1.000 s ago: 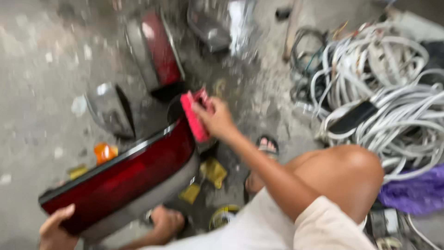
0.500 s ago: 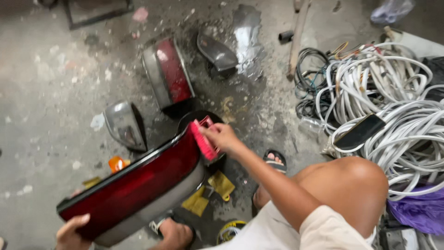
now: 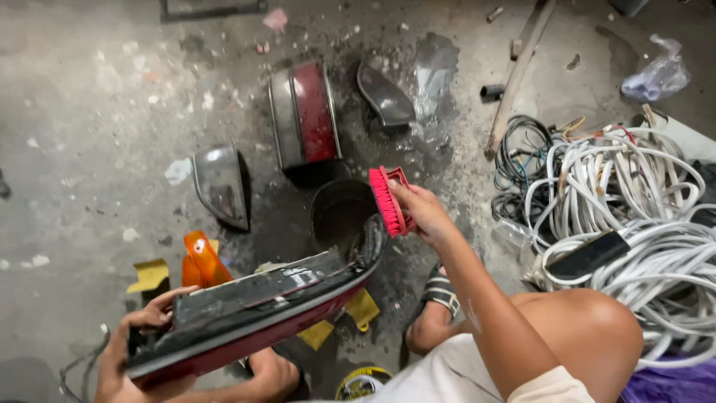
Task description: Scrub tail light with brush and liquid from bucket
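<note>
My right hand (image 3: pixel 424 211) grips a pink scrub brush (image 3: pixel 388 200), held at the right tip of a long red tail-light unit (image 3: pixel 261 313). The light is tilted so that its dark back side faces up. My left hand (image 3: pixel 138 336) holds the light's left end from below, at the bottom left. Just behind the brush stands a small dark bucket (image 3: pixel 339 213) on the wet floor.
Another red tail light (image 3: pixel 306 116) lies on the wet concrete beyond the bucket, with a dark mirror housing (image 3: pixel 384 97) and a grey lamp shell (image 3: pixel 221 183) near it. An orange lens (image 3: pixel 201 257) lies at the left. A heap of white cables (image 3: pixel 634 216) fills the right.
The tail light has been turned over from red face up to dark back up. My right hand has stayed at its right tip with the brush.
</note>
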